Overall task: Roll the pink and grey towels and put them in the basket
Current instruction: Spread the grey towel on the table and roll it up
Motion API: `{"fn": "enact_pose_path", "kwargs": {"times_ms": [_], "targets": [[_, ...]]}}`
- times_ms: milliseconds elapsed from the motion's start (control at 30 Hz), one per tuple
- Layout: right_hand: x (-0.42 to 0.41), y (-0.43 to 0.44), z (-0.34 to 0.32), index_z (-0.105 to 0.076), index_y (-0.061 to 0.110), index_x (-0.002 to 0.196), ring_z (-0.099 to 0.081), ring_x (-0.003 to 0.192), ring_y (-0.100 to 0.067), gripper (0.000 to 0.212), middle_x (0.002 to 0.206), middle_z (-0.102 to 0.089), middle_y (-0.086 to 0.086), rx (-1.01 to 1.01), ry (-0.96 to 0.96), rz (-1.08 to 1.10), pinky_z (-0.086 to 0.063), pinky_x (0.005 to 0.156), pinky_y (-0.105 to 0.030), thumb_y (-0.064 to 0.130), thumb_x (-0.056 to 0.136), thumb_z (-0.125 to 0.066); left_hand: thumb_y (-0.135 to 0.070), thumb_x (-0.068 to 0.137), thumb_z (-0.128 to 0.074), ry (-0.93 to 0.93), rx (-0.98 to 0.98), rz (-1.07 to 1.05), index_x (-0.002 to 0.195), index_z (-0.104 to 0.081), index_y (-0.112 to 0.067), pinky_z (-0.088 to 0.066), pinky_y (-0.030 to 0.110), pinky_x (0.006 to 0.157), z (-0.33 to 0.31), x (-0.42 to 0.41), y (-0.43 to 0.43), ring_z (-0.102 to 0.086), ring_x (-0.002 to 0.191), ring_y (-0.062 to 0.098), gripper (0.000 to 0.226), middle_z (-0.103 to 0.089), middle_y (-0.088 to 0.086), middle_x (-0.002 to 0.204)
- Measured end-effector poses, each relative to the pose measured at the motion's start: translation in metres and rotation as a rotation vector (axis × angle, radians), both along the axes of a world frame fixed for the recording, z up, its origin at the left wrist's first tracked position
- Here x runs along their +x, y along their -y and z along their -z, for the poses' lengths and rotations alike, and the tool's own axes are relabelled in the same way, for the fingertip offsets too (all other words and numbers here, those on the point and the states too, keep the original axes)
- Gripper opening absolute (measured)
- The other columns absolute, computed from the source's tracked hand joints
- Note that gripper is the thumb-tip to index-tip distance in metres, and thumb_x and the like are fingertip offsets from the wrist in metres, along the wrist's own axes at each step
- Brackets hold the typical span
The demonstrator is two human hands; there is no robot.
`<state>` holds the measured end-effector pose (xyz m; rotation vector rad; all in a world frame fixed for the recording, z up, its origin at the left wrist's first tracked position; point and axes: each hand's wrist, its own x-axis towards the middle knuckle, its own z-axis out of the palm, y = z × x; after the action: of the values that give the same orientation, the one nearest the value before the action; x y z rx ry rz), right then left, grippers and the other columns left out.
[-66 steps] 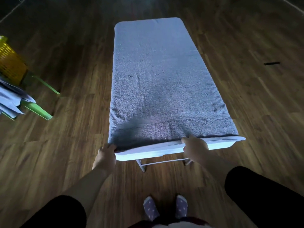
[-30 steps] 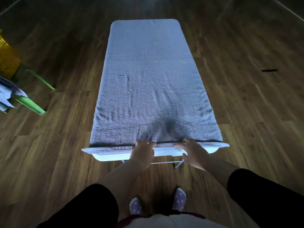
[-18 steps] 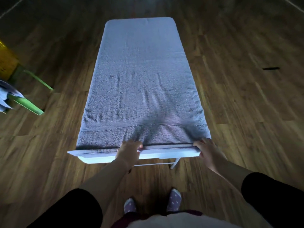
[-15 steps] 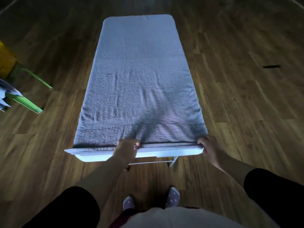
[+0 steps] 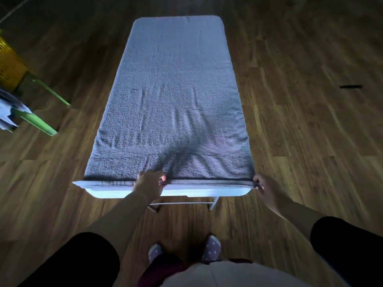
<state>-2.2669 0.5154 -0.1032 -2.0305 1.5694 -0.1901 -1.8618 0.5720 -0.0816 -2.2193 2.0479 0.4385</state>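
Observation:
A grey towel (image 5: pixel 176 90) lies spread flat along the whole white table (image 5: pixel 196 192). Its near hem runs along the table's front edge. My left hand (image 5: pixel 148 184) pinches that hem near the middle, fingers curled over the cloth. My right hand (image 5: pixel 267 190) pinches the hem at its near right corner. Creases fan out in the towel ahead of my left hand. The yellow basket (image 5: pixel 9 65) stands at the far left edge of the view, partly cut off. No pink towel shows.
A green-legged chair (image 5: pixel 41 123) stands at the left, with pale cloth (image 5: pixel 8 108) lying on it beside the basket. Wooden floor surrounds the table. A small dark mark (image 5: pixel 350 86) lies on the floor at the right. My socked feet (image 5: pixel 211 247) stand below the table's front edge.
My left hand slid from the towel's near left corner to the middle of the hem. My right hand moved from the middle out to the near right corner and pinched it.

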Motion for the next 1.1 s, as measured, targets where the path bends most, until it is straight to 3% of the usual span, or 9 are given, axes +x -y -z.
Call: {"fn": "enact_pose_path", "kwargs": {"times_ms": [100,167,267,367,533,733,833,933,1100], "targets": [[-0.008,0.006,0.001,-0.042,0.045,0.080,-0.055,0.063,-0.013,0.030,0.077,-0.052,0.006,0.023,-0.108,0.024,-0.049,0.056,-0.038,0.019,0.080,-0.057,-0.033,0.089,-0.063,-0.023,-0.027,-0.025,0.108,-0.063,-0.027,-0.033,0.031,0.101,0.000,0.000,-0.002,-0.057,0.110,0.017,0.020,-0.065,-0.002,0.107],[-0.011,0.010,-0.003,-0.044,0.046,0.081,-0.057,0.071,-0.021,0.020,0.083,-0.054,0.000,0.049,-0.206,0.037,-0.050,0.066,-0.036,0.028,0.082,-0.053,-0.033,0.090,-0.061,-0.027,-0.026,-0.026,0.109,-0.062,-0.026,-0.030,0.030,0.101,-0.002,-0.001,-0.003,-0.055,0.112,0.016,0.020,-0.064,-0.002,0.109],[-0.008,0.017,-0.014,-0.056,0.035,0.092,-0.060,0.082,-0.027,0.006,0.090,-0.060,-0.002,0.046,-0.263,0.118,-0.050,0.075,-0.035,0.036,0.087,-0.053,-0.033,0.090,-0.061,-0.028,-0.004,-0.037,0.109,-0.062,-0.027,-0.029,0.032,0.099,-0.004,-0.002,-0.004,-0.054,0.113,0.017,0.020,-0.063,-0.002,0.109],[0.004,0.014,-0.024,-0.056,0.027,0.088,-0.057,0.085,-0.023,0.003,0.088,-0.058,0.002,-0.130,-0.308,0.110,-0.047,0.066,-0.032,0.025,0.087,-0.054,-0.033,0.089,-0.062,-0.053,0.020,-0.062,0.108,-0.062,-0.030,-0.037,0.035,0.098,-0.004,0.001,-0.006,-0.056,0.109,0.021,0.019,-0.063,0.000,0.107],[0.049,-0.011,-0.021,-0.061,0.021,0.094,-0.056,0.090,-0.022,0.024,0.094,-0.057,0.000,-0.267,-0.094,-0.164,-0.050,0.066,-0.035,0.010,0.074,-0.068,-0.017,0.089,-0.059,-0.004,-0.040,-0.060,0.121,-0.057,-0.026,-0.056,0.039,0.078,-0.011,0.001,-0.020,-0.058,0.102,0.023,0.034,-0.059,0.001,0.113],[0.082,-0.026,-0.016,-0.065,0.017,0.092,-0.061,0.087,-0.026,0.038,0.090,-0.058,-0.002,-0.303,-0.218,-0.222,-0.055,0.062,-0.037,0.009,0.056,-0.077,0.012,0.063,-0.065,0.020,-0.068,-0.085,0.106,-0.064,-0.009,-0.057,0.044,0.056,-0.013,0.038,-0.042,-0.059,0.085,0.036,0.047,-0.060,0.013,0.095],[0.076,-0.018,-0.017,-0.065,0.015,0.093,-0.063,0.087,-0.027,0.030,0.091,-0.062,-0.003,-0.294,-0.310,-0.183,-0.055,0.064,-0.040,0.007,0.066,-0.075,0.004,0.069,-0.068,0.101,-0.025,-0.048,0.111,-0.063,-0.010,-0.058,0.043,0.063,-0.009,0.064,-0.045,-0.059,0.087,0.033,0.045,-0.060,0.011,0.100],[0.069,-0.005,-0.021,-0.066,0.018,0.089,-0.064,0.080,-0.025,0.018,0.084,-0.066,-0.001,-0.332,-0.384,-0.250,-0.054,0.060,-0.042,0.011,0.073,-0.072,-0.011,0.088,-0.055,0.060,-0.030,-0.047,0.112,-0.062,-0.012,-0.055,0.044,0.079,-0.010,0.081,-0.035,-0.061,0.094,0.031,0.025,-0.060,0.002,0.096],[0.078,0.014,-0.044,-0.062,0.027,0.093,-0.064,0.084,-0.023,0.008,0.085,-0.067,0.003,-0.224,-0.379,-0.071,-0.048,0.067,-0.032,0.027,0.086,-0.059,-0.010,0.089,-0.053,0.081,-0.046,-0.089,0.112,-0.059,-0.021,-0.052,0.042,0.079,-0.031,0.076,-0.016,-0.063,0.097,0.028,0.027,-0.064,0.005,0.107]]}}
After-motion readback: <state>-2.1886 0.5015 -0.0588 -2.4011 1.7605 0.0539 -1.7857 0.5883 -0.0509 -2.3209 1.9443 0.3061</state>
